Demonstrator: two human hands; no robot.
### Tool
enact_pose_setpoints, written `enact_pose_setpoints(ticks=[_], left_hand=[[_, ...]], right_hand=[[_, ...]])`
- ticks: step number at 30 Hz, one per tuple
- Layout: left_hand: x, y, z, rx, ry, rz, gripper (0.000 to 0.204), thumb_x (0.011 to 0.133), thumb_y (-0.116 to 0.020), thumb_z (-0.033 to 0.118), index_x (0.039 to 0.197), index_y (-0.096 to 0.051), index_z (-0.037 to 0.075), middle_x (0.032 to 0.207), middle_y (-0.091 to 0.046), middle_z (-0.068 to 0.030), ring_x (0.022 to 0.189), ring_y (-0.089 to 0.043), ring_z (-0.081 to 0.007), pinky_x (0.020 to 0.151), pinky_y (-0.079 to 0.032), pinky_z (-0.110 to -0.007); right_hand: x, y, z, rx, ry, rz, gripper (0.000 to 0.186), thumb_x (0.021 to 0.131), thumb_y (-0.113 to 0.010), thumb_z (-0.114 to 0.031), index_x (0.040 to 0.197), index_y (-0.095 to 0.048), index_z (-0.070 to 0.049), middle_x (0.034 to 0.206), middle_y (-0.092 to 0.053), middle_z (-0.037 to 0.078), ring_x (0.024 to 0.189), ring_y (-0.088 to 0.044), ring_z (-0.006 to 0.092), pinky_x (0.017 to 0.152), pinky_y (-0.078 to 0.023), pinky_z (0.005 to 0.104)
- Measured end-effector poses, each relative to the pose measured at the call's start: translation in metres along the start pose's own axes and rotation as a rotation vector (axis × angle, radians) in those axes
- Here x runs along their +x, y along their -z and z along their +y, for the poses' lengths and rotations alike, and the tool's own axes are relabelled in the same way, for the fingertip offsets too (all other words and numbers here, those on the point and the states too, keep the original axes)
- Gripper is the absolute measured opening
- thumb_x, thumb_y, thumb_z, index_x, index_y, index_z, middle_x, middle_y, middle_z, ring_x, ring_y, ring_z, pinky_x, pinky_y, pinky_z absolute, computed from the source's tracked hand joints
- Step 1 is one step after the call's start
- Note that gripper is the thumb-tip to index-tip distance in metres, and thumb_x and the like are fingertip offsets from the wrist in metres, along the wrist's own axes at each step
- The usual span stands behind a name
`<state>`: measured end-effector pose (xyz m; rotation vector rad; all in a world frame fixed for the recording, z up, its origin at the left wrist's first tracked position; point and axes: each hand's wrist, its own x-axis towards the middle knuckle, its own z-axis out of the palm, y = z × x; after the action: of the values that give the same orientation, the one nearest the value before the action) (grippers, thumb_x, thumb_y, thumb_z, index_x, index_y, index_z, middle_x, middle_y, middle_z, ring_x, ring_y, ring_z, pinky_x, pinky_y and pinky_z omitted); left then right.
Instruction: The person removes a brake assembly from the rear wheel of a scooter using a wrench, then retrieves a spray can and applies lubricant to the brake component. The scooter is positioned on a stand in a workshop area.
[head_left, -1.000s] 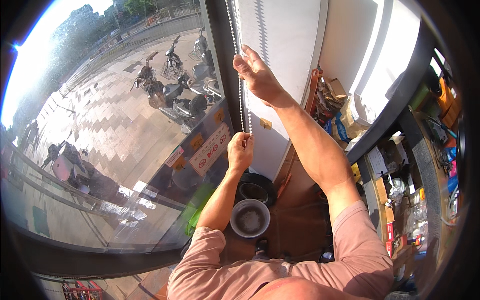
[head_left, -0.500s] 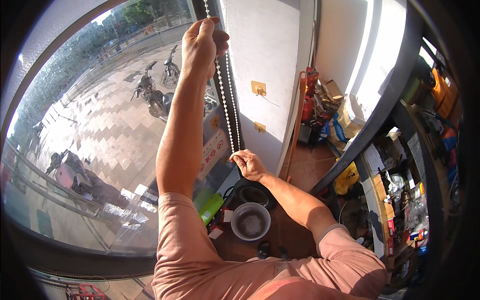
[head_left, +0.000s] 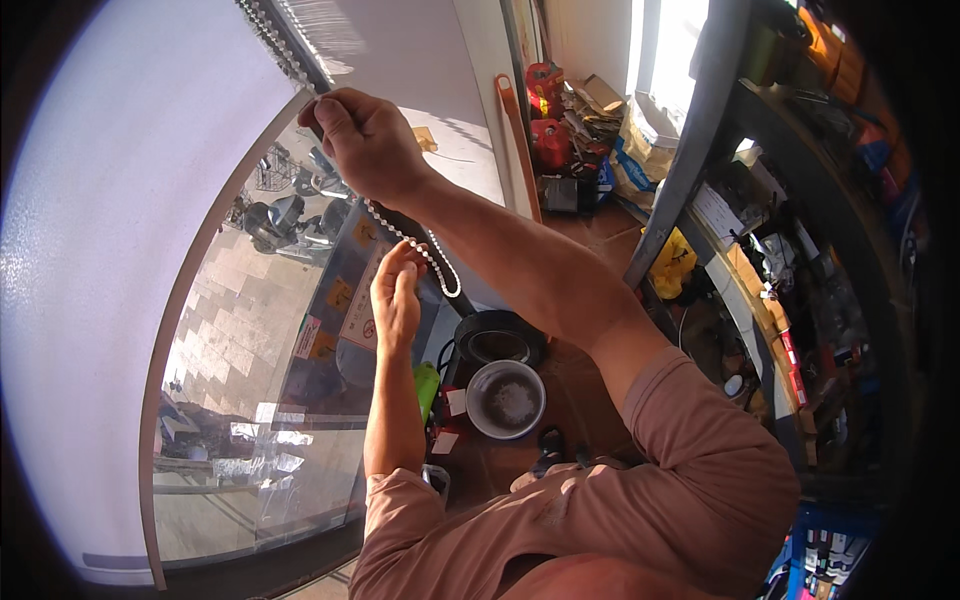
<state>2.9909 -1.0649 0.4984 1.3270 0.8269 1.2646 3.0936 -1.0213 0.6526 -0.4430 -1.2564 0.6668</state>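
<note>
A white bead chain (head_left: 443, 268) hangs in a long loop beside the dark window frame. My right hand (head_left: 368, 142) is raised and closed around the upper part of the chain. Lower down, my left hand (head_left: 397, 297) has its fingers bent at one strand, the fingertips pinched against the beads. Below both hands the loop hangs free and curves round at its bottom. A white roller blind (head_left: 120, 230) covers the upper and left part of the window, its pale bottom bar (head_left: 186, 330) running close to my right hand.
A grey bowl (head_left: 506, 399) and a black round-rimmed object (head_left: 497, 338) stand on the tiled floor below. Red containers (head_left: 548, 142) and a paper bag (head_left: 645, 145) are in the corner. Cluttered shelves (head_left: 775, 290) rise at the right. Parked bikes (head_left: 283, 222) show outside.
My hands have swapped heights: the right has risen to the upper chain and the left has come down. The blind covers more of the window, and the view has shifted.
</note>
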Motion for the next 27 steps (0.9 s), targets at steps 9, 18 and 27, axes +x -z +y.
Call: enact_pose_setpoints(ticks=[9,18,27], left_hand=[[0.097,-0.048,0.226,0.099,-0.436,0.211,0.040,0.097,-0.046,0.025,0.122,-0.051,-0.006,0.099,-0.061,-0.0127,0.069,-0.048,-0.0117,0.061,-0.040,-0.022],[0.005,-0.035,0.048,0.301,-0.183,0.296,0.026,0.098,-0.046,0.027,0.094,-0.060,0.006,0.060,-0.035,0.0081,0.054,-0.026,-0.0011,0.048,-0.019,-0.018],[0.015,0.014,0.090,0.309,-0.174,0.300,0.046,0.095,-0.046,0.022,0.130,-0.043,-0.006,0.127,-0.050,-0.0195,0.116,-0.051,-0.0281,0.096,-0.043,-0.034]], right_hand=[[-0.208,0.070,0.094,-0.429,-0.100,-0.438,0.016,0.089,-0.057,-0.016,0.102,-0.062,-0.007,0.087,-0.063,0.011,0.087,-0.059,0.0314,0.082,-0.044,0.0396],[-0.036,0.034,-0.011,-0.137,-0.244,-0.152,0.051,0.092,-0.044,-0.025,0.135,-0.037,0.003,0.123,-0.051,0.021,0.113,-0.052,0.0321,0.096,-0.042,0.0384],[-0.091,0.002,0.021,-0.280,-0.116,-0.037,0.013,0.084,-0.054,-0.011,0.077,-0.063,-0.005,0.072,-0.065,0.010,0.069,-0.063,0.0284,0.062,-0.048,0.0367]])
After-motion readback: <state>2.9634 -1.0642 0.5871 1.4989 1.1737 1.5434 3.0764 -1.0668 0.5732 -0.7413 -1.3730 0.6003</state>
